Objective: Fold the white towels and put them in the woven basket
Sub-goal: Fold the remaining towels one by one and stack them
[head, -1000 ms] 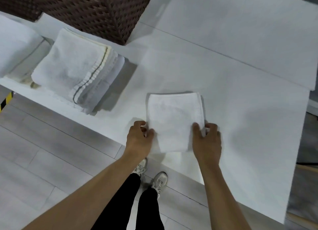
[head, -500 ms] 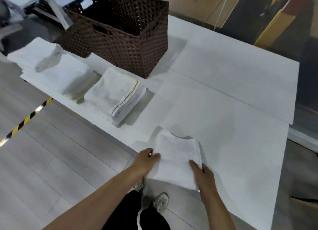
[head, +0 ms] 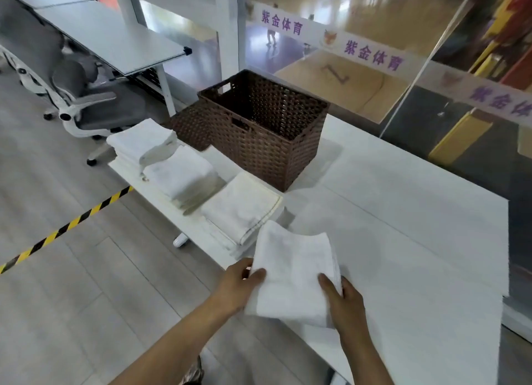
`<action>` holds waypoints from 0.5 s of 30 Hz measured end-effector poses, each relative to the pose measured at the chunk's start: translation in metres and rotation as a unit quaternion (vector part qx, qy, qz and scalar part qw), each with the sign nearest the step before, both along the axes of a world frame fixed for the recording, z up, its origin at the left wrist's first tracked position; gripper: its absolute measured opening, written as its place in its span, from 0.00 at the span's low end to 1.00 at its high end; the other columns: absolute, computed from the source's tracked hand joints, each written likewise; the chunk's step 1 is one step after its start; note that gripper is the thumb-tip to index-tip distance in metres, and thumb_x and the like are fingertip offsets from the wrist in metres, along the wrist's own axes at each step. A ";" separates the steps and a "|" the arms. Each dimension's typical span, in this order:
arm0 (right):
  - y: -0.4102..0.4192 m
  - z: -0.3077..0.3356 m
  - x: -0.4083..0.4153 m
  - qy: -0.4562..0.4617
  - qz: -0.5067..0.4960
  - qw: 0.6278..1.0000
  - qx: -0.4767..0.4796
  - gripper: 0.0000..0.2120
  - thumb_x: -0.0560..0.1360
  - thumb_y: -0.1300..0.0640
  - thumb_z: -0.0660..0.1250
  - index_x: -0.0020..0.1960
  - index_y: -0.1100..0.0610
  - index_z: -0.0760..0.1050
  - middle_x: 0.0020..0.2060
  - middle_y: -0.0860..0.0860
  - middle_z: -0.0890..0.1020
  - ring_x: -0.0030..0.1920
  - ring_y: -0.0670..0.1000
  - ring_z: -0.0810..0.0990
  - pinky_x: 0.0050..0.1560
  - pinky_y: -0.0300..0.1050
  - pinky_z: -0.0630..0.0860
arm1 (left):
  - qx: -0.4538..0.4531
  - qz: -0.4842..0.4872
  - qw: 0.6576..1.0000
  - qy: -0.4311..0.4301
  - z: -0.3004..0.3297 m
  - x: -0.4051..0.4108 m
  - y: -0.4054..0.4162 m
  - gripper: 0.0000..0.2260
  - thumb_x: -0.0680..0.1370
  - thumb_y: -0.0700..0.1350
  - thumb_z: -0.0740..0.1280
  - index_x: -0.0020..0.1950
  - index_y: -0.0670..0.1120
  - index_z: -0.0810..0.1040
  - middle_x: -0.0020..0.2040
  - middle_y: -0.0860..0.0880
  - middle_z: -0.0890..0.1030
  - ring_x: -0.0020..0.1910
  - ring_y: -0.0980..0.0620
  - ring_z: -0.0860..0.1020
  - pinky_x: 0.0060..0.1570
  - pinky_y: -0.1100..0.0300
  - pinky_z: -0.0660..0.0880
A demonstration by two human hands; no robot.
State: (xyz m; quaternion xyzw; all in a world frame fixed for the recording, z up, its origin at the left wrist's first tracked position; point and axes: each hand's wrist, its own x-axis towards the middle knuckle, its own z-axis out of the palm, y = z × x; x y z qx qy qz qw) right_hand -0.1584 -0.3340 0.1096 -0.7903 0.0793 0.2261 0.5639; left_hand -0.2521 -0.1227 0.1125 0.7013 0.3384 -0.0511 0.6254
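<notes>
Both hands grasp one folded white towel (head: 293, 272) by its near corners: the left hand (head: 240, 284) pinches the left edge with the thumb on top, and the right hand (head: 344, 301) clamps the right edge the same way. The towel looks lifted, tilted up off the white table (head: 403, 240), on the near side of the woven basket (head: 259, 131).

Judging from this, the fold on this towel is done and the carry to the basket is what remains. The part of the basket's inside that shows looks dark and empty, so little or nothing seems stored so far.

Three more stacks wait to the near left of the basket: a cream-edged towel stack (head: 244, 209) closest to it, a middle stack (head: 181, 174), and a far stack (head: 141, 140). Whether they need refolding I cannot tell.

Nothing stands between the held towel and the basket's open top; only its tall near wall must be cleared. A grey office chair (head: 72, 96) stands left of the basket, well apart.
</notes>
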 end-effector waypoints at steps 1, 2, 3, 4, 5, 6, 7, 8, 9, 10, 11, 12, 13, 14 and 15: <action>0.014 0.008 0.000 -0.008 0.002 1.000 0.008 0.05 0.77 0.51 0.73 0.50 0.51 0.81 0.45 0.46 0.85 0.49 0.47 0.82 0.42 0.42 0.75 | 0.003 0.004 1.000 -0.010 0.007 -0.002 0.013 0.08 0.81 0.49 0.67 0.59 0.50 0.79 0.52 0.50 0.84 0.51 0.51 0.82 0.51 0.58 0.79; 0.029 0.014 -0.001 -0.014 0.006 1.000 0.015 0.04 0.77 0.51 0.72 0.49 0.50 0.81 0.46 0.45 0.85 0.48 0.46 0.82 0.42 0.41 0.74 | 0.003 0.010 1.000 -0.020 0.013 -0.005 0.027 0.08 0.81 0.49 0.67 0.59 0.50 0.79 0.52 0.51 0.84 0.51 0.51 0.82 0.50 0.59 0.79; 0.045 0.020 -0.002 -0.019 0.011 0.999 0.023 0.03 0.77 0.51 0.72 0.49 0.49 0.80 0.46 0.45 0.84 0.48 0.45 0.81 0.42 0.40 0.74 | 0.004 0.017 1.000 -0.026 0.017 -0.007 0.042 0.08 0.81 0.49 0.67 0.58 0.51 0.80 0.51 0.51 0.84 0.51 0.52 0.82 0.49 0.60 0.78; 0.062 0.024 -0.004 -0.024 0.016 0.999 0.031 0.03 0.77 0.51 0.72 0.49 0.47 0.79 0.46 0.44 0.84 0.48 0.44 0.80 0.41 0.40 0.74 | 0.006 0.023 0.999 -0.029 0.021 -0.010 0.058 0.08 0.80 0.50 0.67 0.58 0.52 0.80 0.51 0.51 0.84 0.50 0.52 0.82 0.48 0.61 0.78; 0.079 0.029 -0.006 -0.030 0.019 0.999 0.040 0.02 0.77 0.51 0.72 0.48 0.46 0.79 0.46 0.43 0.84 0.48 0.43 0.80 0.41 0.40 0.74 | 0.010 0.028 0.999 -0.032 0.023 -0.013 0.075 0.08 0.79 0.52 0.68 0.57 0.53 0.80 0.50 0.52 0.84 0.50 0.52 0.82 0.48 0.60 0.78; 0.097 0.031 -0.008 -0.035 0.022 0.998 0.049 0.03 0.77 0.51 0.72 0.47 0.46 0.79 0.46 0.43 0.84 0.48 0.43 0.80 0.41 0.40 0.74 | 0.016 0.030 0.999 -0.036 0.025 -0.016 0.092 0.09 0.78 0.53 0.68 0.57 0.54 0.80 0.49 0.52 0.84 0.50 0.53 0.82 0.50 0.58 0.78; 0.115 0.033 -0.011 -0.040 0.024 0.997 0.057 0.03 0.77 0.51 0.72 0.47 0.45 0.79 0.46 0.43 0.84 0.48 0.43 0.80 0.40 0.40 0.74 | 0.019 0.031 0.999 -0.040 0.028 -0.019 0.109 0.10 0.78 0.54 0.68 0.57 0.54 0.80 0.50 0.53 0.84 0.51 0.52 0.82 0.51 0.57 0.78; 0.134 0.033 -0.013 -0.042 0.027 0.997 0.062 0.03 0.77 0.51 0.72 0.47 0.45 0.79 0.47 0.44 0.84 0.48 0.43 0.80 0.41 0.40 0.74 | 0.019 0.034 0.998 -0.042 0.029 -0.023 0.127 0.10 0.79 0.53 0.68 0.58 0.53 0.80 0.50 0.52 0.84 0.52 0.52 0.82 0.52 0.57 0.77; 0.152 0.033 -0.016 -0.040 0.031 0.997 0.066 0.03 0.77 0.51 0.72 0.48 0.45 0.79 0.47 0.44 0.84 0.49 0.44 0.80 0.41 0.40 0.74 | 0.020 0.037 0.998 -0.041 0.029 -0.027 0.145 0.09 0.80 0.52 0.67 0.59 0.52 0.79 0.51 0.52 0.84 0.53 0.52 0.81 0.52 0.56 0.77; 0.171 0.031 -0.019 -0.040 0.034 0.996 0.071 0.03 0.77 0.50 0.73 0.49 0.45 0.79 0.48 0.44 0.84 0.49 0.44 0.81 0.42 0.40 0.74 | 0.022 0.040 0.998 -0.040 0.029 -0.031 0.162 0.09 0.80 0.51 0.67 0.59 0.52 0.79 0.52 0.52 0.83 0.53 0.52 0.81 0.53 0.56 0.77; 0.189 0.030 -0.022 -0.039 0.035 0.996 0.075 0.03 0.77 0.50 0.73 0.49 0.45 0.80 0.48 0.43 0.84 0.50 0.45 0.81 0.43 0.41 0.75 | 0.028 0.043 0.998 -0.036 0.029 -0.036 0.179 0.09 0.81 0.51 0.67 0.59 0.52 0.79 0.53 0.53 0.83 0.53 0.52 0.81 0.53 0.55 0.78; 0.206 0.027 -0.025 -0.039 0.037 0.995 0.078 0.04 0.76 0.50 0.73 0.50 0.45 0.80 0.48 0.43 0.84 0.50 0.45 0.81 0.44 0.42 0.75 | 0.034 0.045 0.998 -0.033 0.029 -0.041 0.196 0.09 0.81 0.51 0.67 0.59 0.52 0.79 0.53 0.53 0.83 0.53 0.53 0.81 0.54 0.54 0.78; 0.224 0.026 -0.028 -0.039 0.041 0.995 0.080 0.04 0.76 0.50 0.73 0.49 0.44 0.79 0.48 0.43 0.84 0.50 0.44 0.81 0.46 0.43 0.75 | 0.040 0.051 0.997 -0.032 0.028 -0.045 0.212 0.08 0.81 0.50 0.67 0.59 0.52 0.79 0.53 0.53 0.83 0.52 0.53 0.81 0.55 0.54 0.78; 0.241 0.025 -0.031 -0.038 0.049 0.995 0.083 0.04 0.77 0.50 0.73 0.48 0.43 0.79 0.48 0.42 0.83 0.50 0.44 0.80 0.48 0.44 0.75 | 0.045 0.059 0.997 -0.033 0.026 -0.049 0.227 0.08 0.81 0.50 0.67 0.59 0.52 0.79 0.53 0.53 0.83 0.52 0.53 0.82 0.54 0.55 0.79; 0.257 0.024 -0.033 -0.036 0.059 0.994 0.084 0.04 0.77 0.50 0.73 0.48 0.43 0.78 0.48 0.41 0.82 0.50 0.43 0.79 0.49 0.45 0.74 | 0.050 0.067 0.996 -0.035 0.026 -0.053 0.242 0.07 0.81 0.49 0.66 0.58 0.51 0.80 0.53 0.53 0.83 0.51 0.54 0.81 0.51 0.58 0.78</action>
